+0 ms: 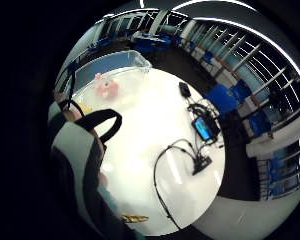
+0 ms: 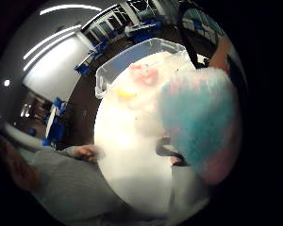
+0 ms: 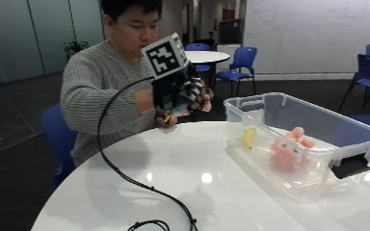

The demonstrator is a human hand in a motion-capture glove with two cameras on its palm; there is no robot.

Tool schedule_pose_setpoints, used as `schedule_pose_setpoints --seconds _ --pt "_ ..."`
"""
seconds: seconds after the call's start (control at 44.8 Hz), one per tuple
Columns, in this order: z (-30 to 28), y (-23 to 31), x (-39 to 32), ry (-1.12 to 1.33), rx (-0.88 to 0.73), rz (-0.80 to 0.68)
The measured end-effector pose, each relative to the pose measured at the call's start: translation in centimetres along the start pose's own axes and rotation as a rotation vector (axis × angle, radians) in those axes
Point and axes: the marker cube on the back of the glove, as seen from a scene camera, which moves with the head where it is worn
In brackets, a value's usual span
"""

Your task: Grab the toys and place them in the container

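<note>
Two toys, a pink toy [image 3: 287, 149] and a yellow toy [image 3: 250, 137], lie in the container [image 3: 364, 137]; the right hand [image 3: 180, 98], its grip closed around a fluffy blue-and-pink toy [image 2: 200, 125], is raised above the worktop [image 3: 191, 178] (presumably for carrying across).

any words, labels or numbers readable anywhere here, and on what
No readable text in any view.
Small screen beside the cables on the white table: lit, but too small to read.
Clear plastic container: no label shows.
Whiteboard wall behind: faint marks, too blurred to read.

Side camera; palm cameras above container [image 3: 313, 139]
</note>
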Motion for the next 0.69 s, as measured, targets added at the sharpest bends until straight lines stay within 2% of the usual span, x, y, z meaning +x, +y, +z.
schedule_pose_setpoints --seconds 0.156,0.223,0.357,0.447,0.581,0.693 --pt "2.7 -8.6 -4.1 -0.190 -0.001 0.001" --pt "4.8 -13.0 -7.0 -0.168 0.007 -0.001" --pt "9.0 -19.2 -13.4 -0.075 -0.026 -0.102" --pt "11.4 -21.1 -15.6 -0.023 -0.056 -0.164" --pt "14.1 -21.8 -16.0 -0.001 -0.126 -0.162" --pt "16.3 -21.2 -15.1 0.017 -0.340 -0.128"
